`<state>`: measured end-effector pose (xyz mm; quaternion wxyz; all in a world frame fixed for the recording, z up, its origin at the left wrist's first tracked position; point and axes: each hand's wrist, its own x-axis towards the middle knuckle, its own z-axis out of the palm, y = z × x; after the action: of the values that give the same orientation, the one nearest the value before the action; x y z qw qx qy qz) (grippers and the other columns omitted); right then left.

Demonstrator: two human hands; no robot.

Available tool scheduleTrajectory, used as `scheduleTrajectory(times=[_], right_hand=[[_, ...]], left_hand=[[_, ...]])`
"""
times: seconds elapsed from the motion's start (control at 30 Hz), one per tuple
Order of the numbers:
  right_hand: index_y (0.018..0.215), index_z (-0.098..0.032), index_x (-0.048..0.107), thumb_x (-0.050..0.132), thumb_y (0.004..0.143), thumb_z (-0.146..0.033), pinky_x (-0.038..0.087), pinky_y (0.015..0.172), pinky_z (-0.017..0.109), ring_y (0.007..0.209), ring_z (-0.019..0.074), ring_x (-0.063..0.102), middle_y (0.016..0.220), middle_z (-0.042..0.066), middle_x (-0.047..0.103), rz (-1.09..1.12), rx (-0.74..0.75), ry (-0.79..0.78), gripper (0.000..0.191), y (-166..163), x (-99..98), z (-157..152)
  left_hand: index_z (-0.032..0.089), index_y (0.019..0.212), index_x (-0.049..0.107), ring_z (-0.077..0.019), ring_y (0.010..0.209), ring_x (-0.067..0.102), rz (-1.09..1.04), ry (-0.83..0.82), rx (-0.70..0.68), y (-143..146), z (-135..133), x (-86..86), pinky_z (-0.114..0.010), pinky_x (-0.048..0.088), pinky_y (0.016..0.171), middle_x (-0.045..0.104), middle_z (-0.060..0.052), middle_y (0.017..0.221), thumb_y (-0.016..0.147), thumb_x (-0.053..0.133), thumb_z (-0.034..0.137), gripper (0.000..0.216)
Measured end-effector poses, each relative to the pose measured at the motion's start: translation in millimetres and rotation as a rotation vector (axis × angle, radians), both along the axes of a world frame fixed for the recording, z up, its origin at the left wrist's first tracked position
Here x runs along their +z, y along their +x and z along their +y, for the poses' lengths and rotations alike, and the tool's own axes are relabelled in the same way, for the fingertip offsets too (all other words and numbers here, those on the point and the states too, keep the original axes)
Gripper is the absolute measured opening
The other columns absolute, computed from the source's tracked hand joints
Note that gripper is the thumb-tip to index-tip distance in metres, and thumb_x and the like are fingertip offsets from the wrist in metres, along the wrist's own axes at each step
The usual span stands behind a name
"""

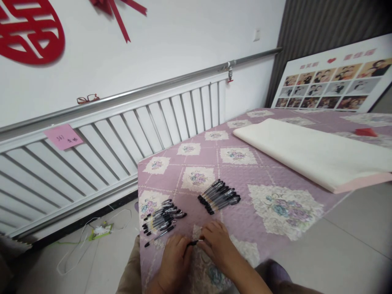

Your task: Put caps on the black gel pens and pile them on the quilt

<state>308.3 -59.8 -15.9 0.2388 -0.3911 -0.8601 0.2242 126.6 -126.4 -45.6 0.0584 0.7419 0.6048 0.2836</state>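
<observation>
Close to the table's near edge, my left hand [175, 258] and my right hand [219, 246] are both closed on one pen [193, 242]. Its black part shows by the left fingers and a pale, thin part by the right fingertips; the rest is hidden. Beyond my left hand lies a loose heap of black-and-clear pens [162, 219], with a single pen [159, 237] at its near side. A neater row of similar pens [219, 197] lies beyond my right hand, side by side and slanted.
A purple flowered cloth covers the table [211, 151]. On its right side rests a large folded cream sheet [312, 151], with a red paper piece [366, 132] behind. A white radiator [122, 143] lines the wall; a photo board [330, 77] leans behind. A power strip [101, 231] lies on the floor.
</observation>
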Motion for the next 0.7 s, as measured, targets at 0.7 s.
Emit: scheduleTrajectory(times=[0.7], right_hand=[[0.087,-0.024,0.060,0.060,0.085,-0.020,0.034,0.094,0.040,0.096,0.0202,0.054,0.091,0.001,0.063,0.057,0.031,-0.011,0.004,2.5,-0.7,0.8]], left_hand=[[0.022,0.096,0.063,-0.0204,0.082,0.059,-0.004,-0.008,0.000,-0.7,-0.2,0.8,-0.036,0.049,0.076,0.065,-0.004,0.087,0.092,0.046,0.023,0.018]])
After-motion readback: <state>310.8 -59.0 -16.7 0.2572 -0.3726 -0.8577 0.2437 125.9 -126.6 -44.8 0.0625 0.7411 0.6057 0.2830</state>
